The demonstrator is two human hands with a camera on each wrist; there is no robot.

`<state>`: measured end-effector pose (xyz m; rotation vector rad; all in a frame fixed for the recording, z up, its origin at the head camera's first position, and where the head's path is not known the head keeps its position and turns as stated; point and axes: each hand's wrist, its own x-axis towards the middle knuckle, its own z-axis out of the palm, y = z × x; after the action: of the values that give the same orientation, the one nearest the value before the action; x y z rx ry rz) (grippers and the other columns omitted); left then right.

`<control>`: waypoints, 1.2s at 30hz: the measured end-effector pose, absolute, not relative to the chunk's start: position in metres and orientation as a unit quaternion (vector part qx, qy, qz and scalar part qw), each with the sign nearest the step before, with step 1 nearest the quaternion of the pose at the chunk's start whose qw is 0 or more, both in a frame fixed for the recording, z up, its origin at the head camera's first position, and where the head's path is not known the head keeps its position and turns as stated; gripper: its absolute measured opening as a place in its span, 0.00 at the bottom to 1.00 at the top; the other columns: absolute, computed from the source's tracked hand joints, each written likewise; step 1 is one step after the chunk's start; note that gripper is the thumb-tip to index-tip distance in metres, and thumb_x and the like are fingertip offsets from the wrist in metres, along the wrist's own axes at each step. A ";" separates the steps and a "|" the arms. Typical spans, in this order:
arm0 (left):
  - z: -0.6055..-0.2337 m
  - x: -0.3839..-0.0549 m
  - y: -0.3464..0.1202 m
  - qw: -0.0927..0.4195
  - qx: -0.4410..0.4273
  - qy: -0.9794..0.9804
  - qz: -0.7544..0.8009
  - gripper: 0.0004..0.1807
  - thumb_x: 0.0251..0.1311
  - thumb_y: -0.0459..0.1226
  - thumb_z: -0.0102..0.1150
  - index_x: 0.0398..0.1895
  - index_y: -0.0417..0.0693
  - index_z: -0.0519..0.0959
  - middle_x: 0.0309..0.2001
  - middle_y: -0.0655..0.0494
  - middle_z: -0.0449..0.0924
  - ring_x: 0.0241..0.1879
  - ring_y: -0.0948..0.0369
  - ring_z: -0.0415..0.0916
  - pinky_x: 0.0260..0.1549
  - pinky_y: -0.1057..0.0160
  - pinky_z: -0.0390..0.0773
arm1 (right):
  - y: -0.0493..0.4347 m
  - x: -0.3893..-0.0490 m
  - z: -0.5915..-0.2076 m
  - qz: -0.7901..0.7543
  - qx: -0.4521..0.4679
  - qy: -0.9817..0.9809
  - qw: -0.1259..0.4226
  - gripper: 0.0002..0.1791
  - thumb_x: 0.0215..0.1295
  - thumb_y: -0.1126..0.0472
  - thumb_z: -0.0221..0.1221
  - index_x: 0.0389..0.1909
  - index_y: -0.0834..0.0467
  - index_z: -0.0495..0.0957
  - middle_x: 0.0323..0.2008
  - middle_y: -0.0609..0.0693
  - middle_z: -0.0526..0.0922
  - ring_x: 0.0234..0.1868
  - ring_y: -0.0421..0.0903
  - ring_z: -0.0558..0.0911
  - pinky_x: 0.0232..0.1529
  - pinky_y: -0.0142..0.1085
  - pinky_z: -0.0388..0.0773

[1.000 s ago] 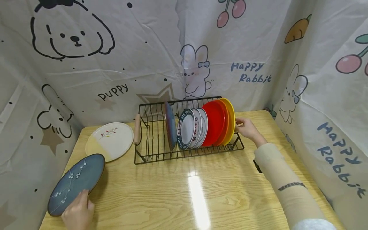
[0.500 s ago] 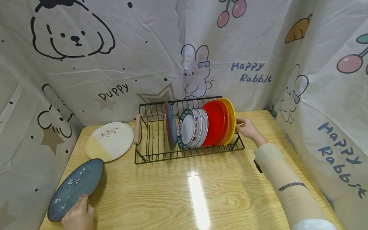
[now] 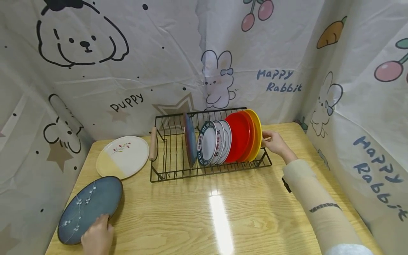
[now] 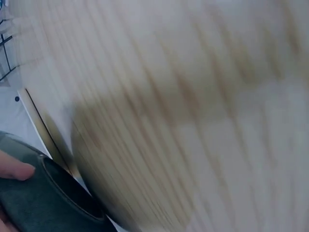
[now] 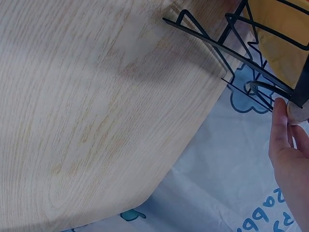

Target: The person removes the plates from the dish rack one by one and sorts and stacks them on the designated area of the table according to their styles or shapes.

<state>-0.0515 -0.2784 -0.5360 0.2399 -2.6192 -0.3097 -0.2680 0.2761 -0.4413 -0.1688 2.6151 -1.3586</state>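
My left hand (image 3: 98, 234) pinches the near rim of a blue-grey oval-looking plate (image 3: 95, 205) with white blossom sprigs, tilted at the table's left. In the left wrist view, a fingertip (image 4: 17, 169) lies on the dark plate (image 4: 29, 205). A black wire dish rack (image 3: 172, 173) stands at the back with wooden handles. My right hand (image 3: 275, 144) grips its right end, and the right wrist view shows fingers round the pale handle (image 5: 298, 113). In the rack stand a blue-brown plate (image 3: 190, 140), several white patterned plates (image 3: 208, 143), then red (image 3: 236, 136), orange and yellow (image 3: 257, 134) plates.
A cream and yellow plate (image 3: 124, 157) with a leaf sprig lies flat left of the rack, beyond the blue-grey plate. The rack's left handle (image 3: 153, 143) is close to it. Printed cloth (image 3: 143, 78) walls in the wooden table (image 3: 178, 216) at the back and sides.
My left hand has shifted slightly nearer and then to the right with the blue-grey plate. My right hand stays at the rack's right end, and the rack has not moved.
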 end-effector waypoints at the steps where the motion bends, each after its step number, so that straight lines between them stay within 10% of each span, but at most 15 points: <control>1: -0.535 -0.052 -0.278 0.224 0.095 -0.963 -0.117 0.11 0.36 0.21 0.54 0.29 0.29 0.78 0.28 0.31 0.78 0.19 0.37 0.73 0.13 0.42 0.67 | 0.276 -0.268 -0.441 -0.459 -0.057 0.881 0.095 0.25 0.67 0.68 0.47 0.63 0.73 0.57 0.54 0.72 0.67 0.51 0.65 0.73 0.48 0.50 0.72; 16: -0.523 -0.062 -0.273 0.049 0.108 -0.984 -0.129 0.10 0.40 0.24 0.57 0.31 0.30 0.78 0.30 0.32 0.77 0.29 0.33 0.74 0.23 0.40 0.70 | 0.277 -0.269 -0.445 -0.453 -0.066 0.885 0.084 0.24 0.68 0.67 0.47 0.62 0.72 0.60 0.52 0.71 0.69 0.50 0.64 0.74 0.47 0.49 0.73; 36: -0.529 -0.069 -0.269 -0.006 0.070 -0.988 -0.141 0.11 0.37 0.25 0.60 0.29 0.28 0.78 0.26 0.38 0.74 0.30 0.34 0.73 0.29 0.42 0.71 | 0.276 -0.268 -0.443 -0.456 -0.062 0.883 0.089 0.25 0.68 0.66 0.47 0.64 0.72 0.57 0.55 0.72 0.67 0.51 0.65 0.73 0.48 0.49 0.72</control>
<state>-0.0694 -0.2694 -0.5288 0.2193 -3.1141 -0.4454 -0.2678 0.2765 -0.4425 -0.1835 2.6278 -1.3559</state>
